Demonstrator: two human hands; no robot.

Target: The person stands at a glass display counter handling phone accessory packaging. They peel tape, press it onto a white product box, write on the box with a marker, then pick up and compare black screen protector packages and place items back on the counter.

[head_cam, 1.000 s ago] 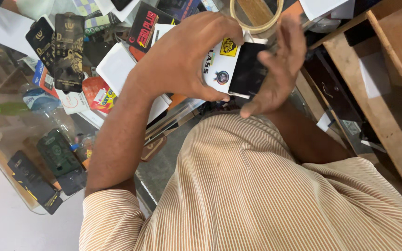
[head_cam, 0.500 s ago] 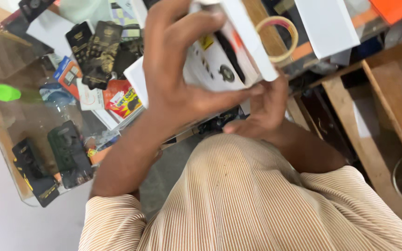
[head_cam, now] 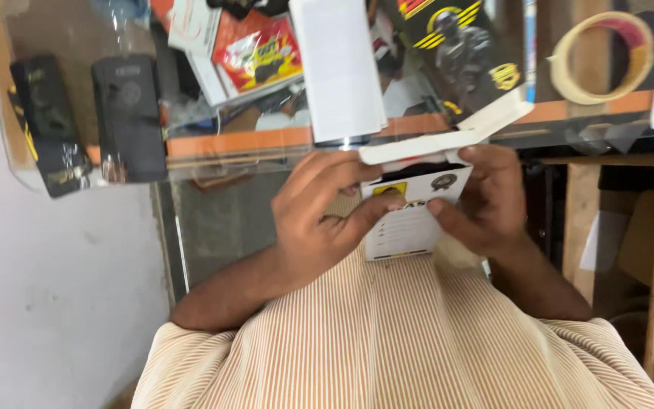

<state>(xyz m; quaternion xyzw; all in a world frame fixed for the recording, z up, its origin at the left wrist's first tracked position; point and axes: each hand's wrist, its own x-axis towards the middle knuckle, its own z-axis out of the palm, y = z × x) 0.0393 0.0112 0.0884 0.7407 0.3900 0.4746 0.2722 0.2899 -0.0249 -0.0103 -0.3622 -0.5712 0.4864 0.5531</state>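
Head view: a small white carton is held up in front of a striped beige shirt, just below the edge of a glass-topped table. The carton is clamped from both sides: the left hand is closed on its left edge, thumb laid across the printed face, while the right hand is closed on its right edge, thumb pressed to the front. The carton's top flap is seen open and tilted up to the right, a dark interior showing beneath it. A yellow patch sits at the upper left of the carton's face, a round dark emblem at the upper right, and lines of small print below.

Beyond the hands, a plain white box is seen standing on the glass. A red and yellow packet lies to its left, a black package with yellow stripes to its right. A roll of pale tape rests at far right. Two dark phone cases lie side by side at far left.
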